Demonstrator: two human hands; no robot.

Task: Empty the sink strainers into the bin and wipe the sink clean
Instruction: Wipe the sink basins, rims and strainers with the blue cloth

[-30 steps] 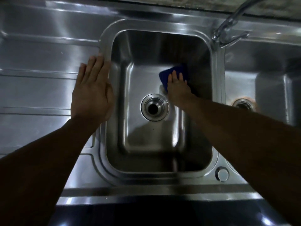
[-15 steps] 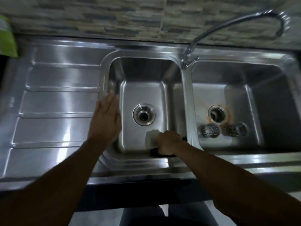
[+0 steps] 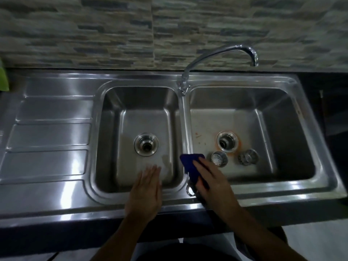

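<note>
A steel double sink fills the view. Its left basin (image 3: 145, 117) has an open drain (image 3: 146, 144). The right basin (image 3: 250, 119) has a drain (image 3: 227, 141) ringed with orange residue. Two metal strainers (image 3: 219, 158) (image 3: 248, 156) lie on the right basin's floor in front of that drain. My right hand (image 3: 211, 182) holds a blue cloth (image 3: 190, 164) over the front of the divider between the basins. My left hand (image 3: 146, 191) rests flat, fingers together, on the front rim of the left basin.
A curved tap (image 3: 218, 57) rises from the back of the divider, its spout over the right basin. A ribbed draining board (image 3: 49, 140) lies to the left. A stone-tile wall (image 3: 169, 31) is behind. Something green (image 3: 3, 78) shows at the far left edge.
The view has pulled back and both basins show. My right hand brought the cloth out of the left basin onto the divider. My left hand moved from the basin's left rim to its front rim.
</note>
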